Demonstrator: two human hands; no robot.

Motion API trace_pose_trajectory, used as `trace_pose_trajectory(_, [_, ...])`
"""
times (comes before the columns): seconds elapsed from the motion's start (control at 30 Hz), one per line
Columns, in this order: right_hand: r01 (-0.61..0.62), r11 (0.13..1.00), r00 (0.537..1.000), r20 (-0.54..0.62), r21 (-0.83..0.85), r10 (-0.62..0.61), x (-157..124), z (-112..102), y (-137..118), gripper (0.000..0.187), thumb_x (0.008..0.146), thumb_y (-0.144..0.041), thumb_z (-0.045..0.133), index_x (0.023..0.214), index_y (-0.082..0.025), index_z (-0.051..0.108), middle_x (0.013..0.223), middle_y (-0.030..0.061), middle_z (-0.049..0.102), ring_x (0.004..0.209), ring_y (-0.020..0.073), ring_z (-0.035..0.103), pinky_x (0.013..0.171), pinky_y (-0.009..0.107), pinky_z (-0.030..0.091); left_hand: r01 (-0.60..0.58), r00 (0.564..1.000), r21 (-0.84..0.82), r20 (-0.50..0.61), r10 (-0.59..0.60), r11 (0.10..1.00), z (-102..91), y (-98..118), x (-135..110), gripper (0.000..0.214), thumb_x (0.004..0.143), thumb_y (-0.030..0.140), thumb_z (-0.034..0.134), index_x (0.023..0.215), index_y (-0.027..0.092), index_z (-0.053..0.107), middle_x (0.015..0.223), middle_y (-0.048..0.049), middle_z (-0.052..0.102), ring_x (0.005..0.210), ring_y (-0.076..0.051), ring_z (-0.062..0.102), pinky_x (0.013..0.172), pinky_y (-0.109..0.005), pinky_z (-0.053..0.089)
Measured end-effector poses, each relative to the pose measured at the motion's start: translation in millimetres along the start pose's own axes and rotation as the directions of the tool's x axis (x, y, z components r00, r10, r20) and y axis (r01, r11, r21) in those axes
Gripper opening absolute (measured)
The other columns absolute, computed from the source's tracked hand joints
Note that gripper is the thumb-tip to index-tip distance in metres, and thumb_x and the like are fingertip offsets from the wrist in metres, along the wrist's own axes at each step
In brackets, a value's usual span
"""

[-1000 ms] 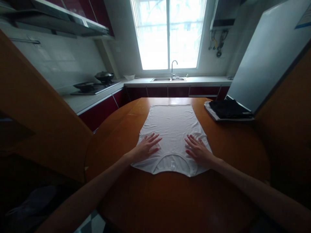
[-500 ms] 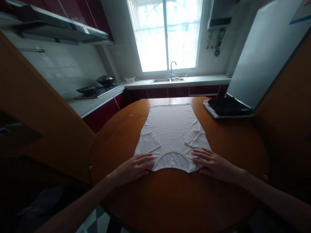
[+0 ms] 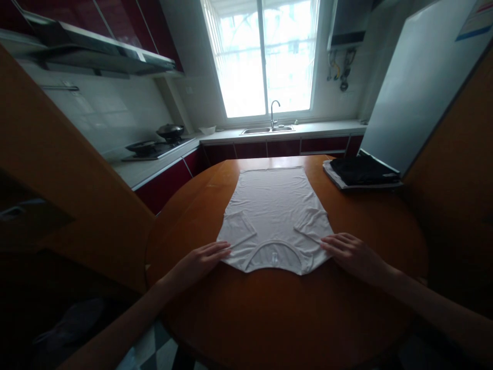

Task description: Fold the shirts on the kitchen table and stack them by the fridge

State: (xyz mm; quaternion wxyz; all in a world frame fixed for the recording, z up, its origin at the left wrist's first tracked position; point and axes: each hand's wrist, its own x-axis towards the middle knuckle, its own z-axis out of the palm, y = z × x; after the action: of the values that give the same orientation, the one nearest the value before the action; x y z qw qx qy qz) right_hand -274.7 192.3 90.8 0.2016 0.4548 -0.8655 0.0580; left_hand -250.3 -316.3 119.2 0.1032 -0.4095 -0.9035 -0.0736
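Observation:
A white T-shirt lies spread on the brown wooden table, its neckline nearest me and both short sleeves folded inward over the body. My left hand rests at the left shoulder edge, fingers stretched out over the cloth. At the opposite shoulder edge, my right hand touches the fabric with its fingers extended and slightly bent. Both thumbs are mostly hidden. A small pale label shows inside the neck opening.
A stack of folded dark and light clothes sits at the table's far right. Beyond are a sink under the window, a stove with pans at left, and a tall pale refrigerator at right.
Both hands have slid outward, away from the neckline, to the shirt's shoulder edges. The shirt lies nearly as before. The view has shifted slightly.

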Motion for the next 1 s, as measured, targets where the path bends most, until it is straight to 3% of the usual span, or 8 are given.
trace_pose_trajectory(0.13, [-0.005,0.993,0.995,-0.094,0.116,0.016,-11.4,7.0,10.9,0.025,0.100,-0.020,0.052,0.114,-0.024,0.073,0.116,0.0072,0.075,0.107,0.0213,0.069,0.093,0.037,0.055,-0.028,0.994,-0.096,-0.109,0.017,0.995,11.3,-4.3,-5.9,0.031,0.103,0.018,0.048,0.126,0.025,0.068,0.128,-0.0070,0.069,0.118,-0.018,0.066,0.103,-0.032,0.054])
trace_pose_trajectory(0.3, [-0.037,0.976,0.993,-0.101,0.214,0.060,-14.4,3.5,12.4,0.028,0.101,-0.022,0.050,0.116,-0.024,0.073,0.113,0.0084,0.076,0.102,0.0214,0.073,0.091,0.036,0.057,-0.030,0.987,-0.199,-0.160,-0.003,0.980,8.4,1.3,-4.9,0.029,0.104,0.020,0.047,0.121,0.023,0.070,0.120,-0.0075,0.073,0.112,-0.018,0.069,0.098,-0.029,0.056])
trace_pose_trajectory(0.43, [-0.052,0.954,0.996,-0.060,0.296,0.073,-13.3,-7.3,9.9,0.028,0.101,-0.024,0.050,0.114,-0.024,0.075,0.109,0.0084,0.078,0.098,0.0212,0.074,0.089,0.034,0.058,-0.008,0.995,-0.287,-0.102,-0.022,0.958,-3.1,7.5,-5.5,0.030,0.104,0.020,0.046,0.120,0.024,0.071,0.117,-0.0083,0.074,0.109,-0.019,0.070,0.095,-0.027,0.056])
trace_pose_trajectory(0.57, [-0.121,0.911,0.992,0.072,0.393,0.101,-12.0,-27.1,6.2,0.028,0.101,-0.026,0.051,0.111,-0.026,0.077,0.104,0.0075,0.078,0.091,0.0209,0.075,0.082,0.030,0.058,0.065,0.998,-0.373,0.018,-0.063,0.926,-22.4,17.3,-6.6,0.031,0.104,0.023,0.046,0.119,0.024,0.073,0.112,-0.0088,0.074,0.100,-0.019,0.072,0.088,-0.024,0.056])
trace_pose_trajectory(0.7, [-0.268,0.817,0.961,0.205,0.511,0.187,-11.6,-50.0,2.7,0.028,0.098,-0.032,0.053,0.102,-0.024,0.080,0.088,0.0075,0.079,0.076,0.0212,0.074,0.072,0.027,0.057,0.141,0.987,-0.455,0.136,-0.088,0.879,-45.5,30.0,-4.1,0.030,0.103,0.029,0.049,0.114,0.022,0.076,0.105,-0.0086,0.075,0.093,-0.019,0.072,0.083,-0.023,0.056])
trace_pose_trajectory(0.8, [-0.382,0.716,0.924,0.237,0.585,0.299,-9.1,-60.9,3.8,0.030,0.094,-0.042,0.059,0.098,-0.022,0.082,0.086,0.0087,0.078,0.073,0.0227,0.073,0.068,0.028,0.056,0.173,0.978,-0.497,0.186,-0.090,0.850,-58.2,33.1,1.3,0.029,0.102,0.032,0.051,0.109,0.021,0.077,0.103,-0.0082,0.074,0.091,-0.019,0.070,0.082,-0.023,0.054])
trace_pose_trajectory(1.0, [-0.495,0.543,0.848,0.241,0.679,0.472,21.3,-64.6,23.7,0.054,0.079,-0.069,0.067,0.085,-0.017,0.080,0.084,0.0114,0.076,0.074,0.0240,0.069,0.063,0.029,0.053,0.212,0.976,-0.498,0.067,-0.206,0.841,-65.2,12.8,26.5,0.030,0.096,0.043,0.061,0.101,0.019,0.078,0.090,-0.0059,0.073,0.079,-0.016,0.067,0.072,-0.021,0.053])
